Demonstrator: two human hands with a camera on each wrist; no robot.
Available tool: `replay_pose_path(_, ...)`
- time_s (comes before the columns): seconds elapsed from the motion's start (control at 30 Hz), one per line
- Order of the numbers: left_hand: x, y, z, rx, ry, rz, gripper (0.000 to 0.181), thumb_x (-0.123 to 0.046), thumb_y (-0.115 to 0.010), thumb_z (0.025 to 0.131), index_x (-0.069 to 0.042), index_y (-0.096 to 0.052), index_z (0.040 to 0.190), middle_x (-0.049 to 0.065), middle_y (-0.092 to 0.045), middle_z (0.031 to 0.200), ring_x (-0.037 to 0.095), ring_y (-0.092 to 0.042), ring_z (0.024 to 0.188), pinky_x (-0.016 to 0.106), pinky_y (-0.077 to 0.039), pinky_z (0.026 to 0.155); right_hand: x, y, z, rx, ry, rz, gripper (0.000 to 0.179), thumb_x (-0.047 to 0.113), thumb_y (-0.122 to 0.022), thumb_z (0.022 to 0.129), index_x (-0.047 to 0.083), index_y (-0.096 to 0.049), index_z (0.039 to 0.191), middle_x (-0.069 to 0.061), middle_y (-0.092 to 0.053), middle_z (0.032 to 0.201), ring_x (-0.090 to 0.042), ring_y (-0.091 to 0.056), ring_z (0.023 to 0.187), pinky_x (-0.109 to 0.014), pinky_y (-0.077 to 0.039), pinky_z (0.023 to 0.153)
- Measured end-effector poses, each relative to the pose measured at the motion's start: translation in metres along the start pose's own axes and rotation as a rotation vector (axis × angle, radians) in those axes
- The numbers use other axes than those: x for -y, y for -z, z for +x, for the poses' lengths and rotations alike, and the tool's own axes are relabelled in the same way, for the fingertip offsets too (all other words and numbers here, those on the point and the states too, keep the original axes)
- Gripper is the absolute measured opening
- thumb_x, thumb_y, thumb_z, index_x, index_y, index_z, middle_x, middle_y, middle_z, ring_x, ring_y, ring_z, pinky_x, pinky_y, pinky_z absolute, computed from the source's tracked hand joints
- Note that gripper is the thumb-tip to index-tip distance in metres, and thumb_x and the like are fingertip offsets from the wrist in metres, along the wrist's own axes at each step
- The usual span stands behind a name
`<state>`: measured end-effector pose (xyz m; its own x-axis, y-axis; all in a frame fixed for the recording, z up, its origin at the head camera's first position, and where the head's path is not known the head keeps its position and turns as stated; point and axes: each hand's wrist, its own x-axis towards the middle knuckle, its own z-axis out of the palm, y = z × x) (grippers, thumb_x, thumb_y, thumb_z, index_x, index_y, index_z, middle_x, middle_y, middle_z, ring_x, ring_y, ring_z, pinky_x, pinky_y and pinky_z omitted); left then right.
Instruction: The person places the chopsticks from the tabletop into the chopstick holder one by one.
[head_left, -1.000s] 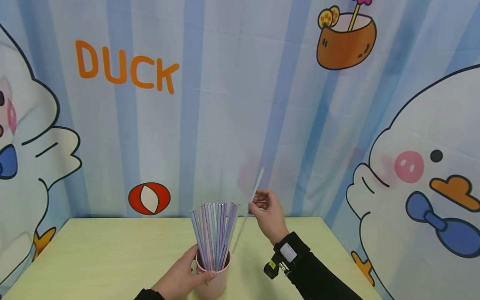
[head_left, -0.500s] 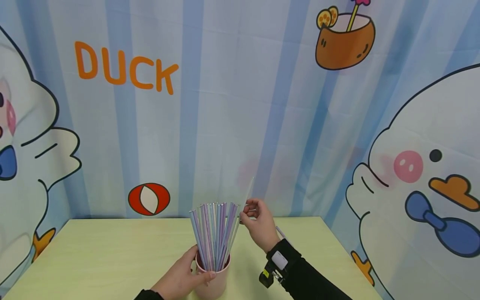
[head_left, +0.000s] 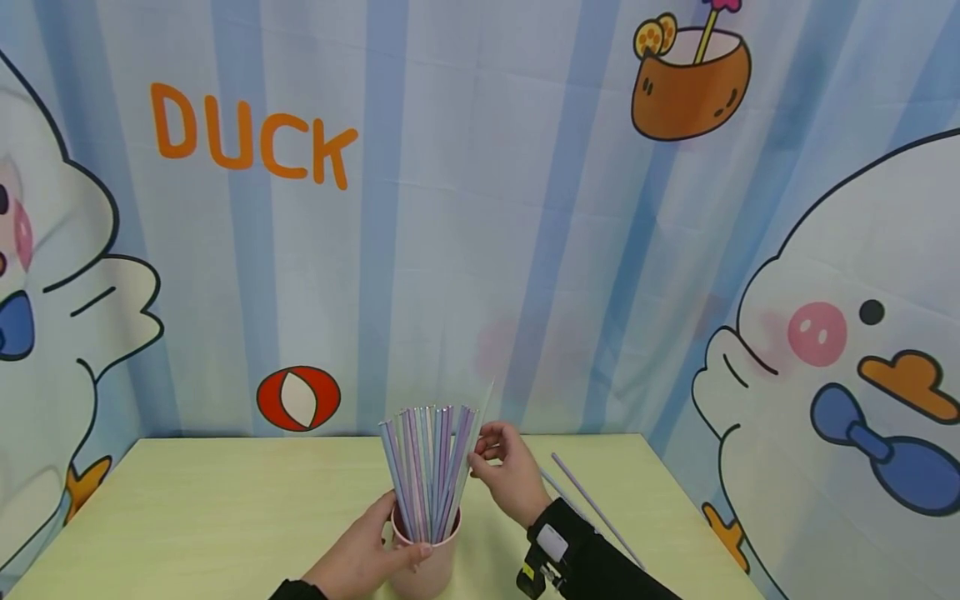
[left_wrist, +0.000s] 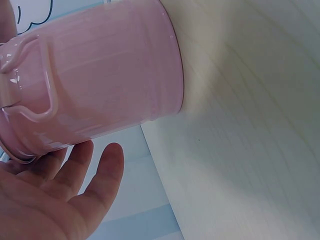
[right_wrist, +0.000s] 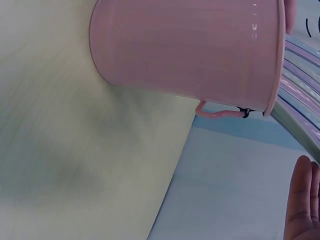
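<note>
A small pink bucket [head_left: 423,571] with loop-shaped ears stands on the table, packed with upright drinking straws [head_left: 429,467] in purple, blue and clear tints. My left hand [head_left: 367,546] holds it at the rim, thumb across the near side. In the left wrist view some fingers of the left hand [left_wrist: 60,195] lie beneath the bucket's side. Thumb and fingertips of my right hand [head_left: 513,475] pinch a clear straw [head_left: 489,400] at the bundle's right edge; its lower part runs in among the others. The right wrist view shows the right hand [right_wrist: 302,200] beside the straws.
Two loose straws, one purple [head_left: 596,508] and one pale blue [head_left: 562,490], lie on the pale wooden table [head_left: 240,508] behind and beside the right forearm. A printed duck curtain [head_left: 450,250] hangs along the table's far edge.
My right hand has come left and down, bringing the clear straw from beside the bucket into the bundle. The loose straws behind the right arm have come into view. The left hand stays put.
</note>
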<state>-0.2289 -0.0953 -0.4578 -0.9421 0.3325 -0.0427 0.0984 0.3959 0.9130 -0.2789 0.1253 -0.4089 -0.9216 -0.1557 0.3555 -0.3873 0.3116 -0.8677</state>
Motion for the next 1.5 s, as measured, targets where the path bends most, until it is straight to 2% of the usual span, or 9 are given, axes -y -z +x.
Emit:
replay_pose_path(0.37,0.002,0.001,0.000,0.004,-0.008,-0.008,0.097,-0.043,-0.075,0.081,-0.006,-0.023,0.154,0.025,-0.034,0.152,0.049,-0.036,0.132,0.074,-0.032,0.097,-0.014,-0.007,-0.012,0.087,-0.009,-0.023,0.031,0.003,-0.068,0.089,-0.002,-0.051,0.114,-0.011,-0.058,0.093,-0.019,-0.060,0.082,-0.028,-0.060,0.066)
replay_pose_path(0.57,0.002,0.001,-0.002,0.002,-0.028,0.003,0.095,-0.043,-0.074,0.082,-0.005,-0.024,0.153,0.024,-0.036,0.150,0.047,-0.040,0.129,0.074,-0.034,0.096,-0.020,-0.010,-0.017,0.109,-0.011,-0.031,0.029,0.000,-0.067,0.089,-0.004,-0.053,0.114,-0.012,-0.060,0.093,-0.022,-0.061,0.083,-0.032,-0.061,0.065)
replay_pose_path(0.77,0.001,0.001,-0.002,-0.010,-0.018,0.014,0.096,-0.044,-0.074,0.081,-0.005,-0.024,0.153,0.025,-0.037,0.150,0.047,-0.040,0.129,0.074,-0.034,0.096,-0.025,-0.002,-0.019,0.119,-0.013,-0.054,0.029,0.012,-0.067,0.092,-0.001,-0.055,0.115,-0.008,-0.059,0.092,-0.019,-0.062,0.081,-0.033,-0.061,0.068)
replay_pose_path(0.87,0.001,0.000,-0.003,-0.020,0.002,0.017,0.097,-0.044,-0.075,0.080,-0.005,-0.024,0.154,0.024,-0.036,0.151,0.047,-0.040,0.129,0.073,-0.034,0.096,-0.035,0.008,-0.018,0.106,0.022,-0.125,0.029,0.015,-0.067,0.093,0.002,-0.056,0.115,-0.006,-0.060,0.092,-0.019,-0.062,0.082,-0.034,-0.059,0.069)
replay_pose_path(0.97,0.000,0.000,-0.002,-0.023,0.013,0.019,0.097,-0.044,-0.075,0.080,-0.006,-0.024,0.154,0.024,-0.036,0.151,0.047,-0.040,0.129,0.073,-0.034,0.097,-0.050,0.020,-0.015,0.080,0.073,-0.242,0.026,0.013,-0.068,0.092,0.004,-0.057,0.114,-0.003,-0.060,0.089,-0.017,-0.061,0.082,-0.034,-0.058,0.069)
replay_pose_path(1.13,0.001,0.000,-0.002,-0.012,-0.006,0.030,0.095,-0.044,-0.075,0.081,-0.006,-0.025,0.153,0.023,-0.037,0.150,0.045,-0.041,0.128,0.073,-0.033,0.097,-0.076,0.047,-0.011,0.068,0.115,-0.441,0.020,0.005,-0.068,0.090,0.003,-0.062,0.109,0.000,-0.060,0.085,-0.015,-0.060,0.078,-0.034,-0.057,0.067)
replay_pose_path(1.33,0.001,0.000,-0.002,-0.005,-0.014,0.033,0.095,-0.044,-0.075,0.081,-0.007,-0.025,0.153,0.022,-0.038,0.150,0.043,-0.041,0.128,0.073,-0.034,0.097,-0.099,0.077,-0.012,0.056,0.093,-0.679,0.017,0.003,-0.068,0.088,0.001,-0.067,0.105,-0.002,-0.061,0.088,-0.017,-0.059,0.079,-0.037,-0.055,0.070)
replay_pose_path(1.5,0.000,0.000,-0.002,0.000,-0.010,0.022,0.095,-0.044,-0.074,0.081,-0.007,-0.024,0.154,0.022,-0.036,0.151,0.045,-0.040,0.129,0.073,-0.032,0.098,-0.112,0.091,-0.016,0.067,0.012,-0.804,0.020,0.004,-0.071,0.085,0.001,-0.070,0.105,-0.005,-0.061,0.089,-0.022,-0.060,0.080,-0.039,-0.054,0.071)
